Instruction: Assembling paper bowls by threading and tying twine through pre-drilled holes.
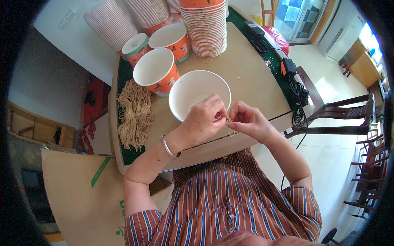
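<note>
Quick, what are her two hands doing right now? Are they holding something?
Left hand: closed, fingers pinching a thin piece of tan string at the white paper bowl.
Right hand: closed, pinching the same string.

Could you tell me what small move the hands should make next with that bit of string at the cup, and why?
Probably draw the string snug: both the left hand and right hand pinch it at the rim of the white paper cup, and a short loop hangs slack below.
</note>
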The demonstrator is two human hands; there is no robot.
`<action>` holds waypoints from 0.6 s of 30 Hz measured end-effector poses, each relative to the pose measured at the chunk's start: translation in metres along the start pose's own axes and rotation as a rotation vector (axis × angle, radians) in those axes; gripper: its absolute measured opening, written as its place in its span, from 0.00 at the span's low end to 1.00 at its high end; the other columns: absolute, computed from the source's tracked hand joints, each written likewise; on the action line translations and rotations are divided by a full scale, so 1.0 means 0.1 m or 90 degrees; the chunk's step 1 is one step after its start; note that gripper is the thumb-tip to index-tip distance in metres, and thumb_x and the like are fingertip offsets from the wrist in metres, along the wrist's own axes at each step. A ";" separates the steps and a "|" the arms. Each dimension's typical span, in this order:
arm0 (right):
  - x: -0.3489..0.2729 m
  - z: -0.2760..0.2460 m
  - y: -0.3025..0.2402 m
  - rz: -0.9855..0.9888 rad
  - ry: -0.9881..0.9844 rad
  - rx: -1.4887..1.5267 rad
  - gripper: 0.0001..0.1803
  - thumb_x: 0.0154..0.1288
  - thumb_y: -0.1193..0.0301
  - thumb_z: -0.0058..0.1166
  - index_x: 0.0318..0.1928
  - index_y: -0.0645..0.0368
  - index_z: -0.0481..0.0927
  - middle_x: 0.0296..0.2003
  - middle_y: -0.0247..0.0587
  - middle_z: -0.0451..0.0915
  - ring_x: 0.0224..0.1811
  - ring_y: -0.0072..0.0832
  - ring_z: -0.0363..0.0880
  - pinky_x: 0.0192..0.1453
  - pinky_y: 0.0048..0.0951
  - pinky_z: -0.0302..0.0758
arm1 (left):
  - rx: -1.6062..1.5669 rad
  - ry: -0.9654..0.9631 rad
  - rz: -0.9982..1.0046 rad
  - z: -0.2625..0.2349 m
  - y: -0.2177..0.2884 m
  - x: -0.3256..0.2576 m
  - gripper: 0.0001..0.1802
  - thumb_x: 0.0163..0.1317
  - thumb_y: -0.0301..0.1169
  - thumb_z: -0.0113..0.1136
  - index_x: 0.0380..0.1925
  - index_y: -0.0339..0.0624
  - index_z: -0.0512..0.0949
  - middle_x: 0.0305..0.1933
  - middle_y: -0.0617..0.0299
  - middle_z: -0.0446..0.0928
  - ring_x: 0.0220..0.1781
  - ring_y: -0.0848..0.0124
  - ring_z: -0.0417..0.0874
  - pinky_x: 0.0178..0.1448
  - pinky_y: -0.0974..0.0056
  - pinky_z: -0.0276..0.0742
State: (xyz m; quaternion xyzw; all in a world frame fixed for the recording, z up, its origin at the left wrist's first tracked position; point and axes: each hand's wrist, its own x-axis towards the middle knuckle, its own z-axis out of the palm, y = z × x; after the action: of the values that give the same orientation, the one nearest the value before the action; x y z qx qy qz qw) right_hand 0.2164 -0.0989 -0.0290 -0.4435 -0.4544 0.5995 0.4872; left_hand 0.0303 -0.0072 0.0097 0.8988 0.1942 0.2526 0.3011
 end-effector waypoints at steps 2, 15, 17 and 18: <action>0.02 0.00 0.07 -0.063 0.030 -0.084 0.10 0.62 0.74 0.66 0.37 0.59 0.75 0.34 0.26 0.71 0.33 0.13 0.70 0.36 0.19 0.68 | -0.004 0.001 -0.004 0.00 0.00 0.00 0.07 0.52 0.19 0.63 0.28 0.36 0.74 0.32 0.56 0.73 0.32 0.65 0.80 0.37 0.62 0.78; -0.03 0.09 0.00 -0.146 0.110 -0.242 0.06 0.62 0.77 0.61 0.34 0.63 0.76 0.35 0.33 0.72 0.33 0.17 0.73 0.37 0.20 0.72 | -0.014 0.000 0.010 0.00 -0.01 0.00 0.07 0.51 0.18 0.63 0.28 0.36 0.74 0.31 0.56 0.72 0.32 0.65 0.80 0.37 0.63 0.77; -0.03 0.09 0.02 -0.197 0.127 -0.269 0.05 0.61 0.78 0.60 0.35 0.63 0.77 0.35 0.36 0.74 0.34 0.19 0.76 0.38 0.22 0.74 | -0.020 -0.001 0.010 0.00 0.00 0.00 0.07 0.51 0.18 0.63 0.28 0.36 0.74 0.31 0.56 0.72 0.32 0.65 0.80 0.37 0.63 0.77; -0.04 0.09 0.01 -0.197 0.127 -0.269 0.05 0.61 0.78 0.60 0.35 0.63 0.77 0.35 0.36 0.74 0.34 0.19 0.76 0.38 0.22 0.74 | -0.020 -0.002 0.007 0.00 0.00 0.01 0.07 0.51 0.18 0.63 0.28 0.36 0.74 0.31 0.56 0.72 0.32 0.65 0.80 0.37 0.63 0.77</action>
State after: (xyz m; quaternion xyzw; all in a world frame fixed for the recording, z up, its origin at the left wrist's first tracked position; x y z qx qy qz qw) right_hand 0.2078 -0.1039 -0.0275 -0.5175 -0.5813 0.3633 0.5122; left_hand 0.0306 -0.0067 0.0097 0.8954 0.1847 0.2557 0.3143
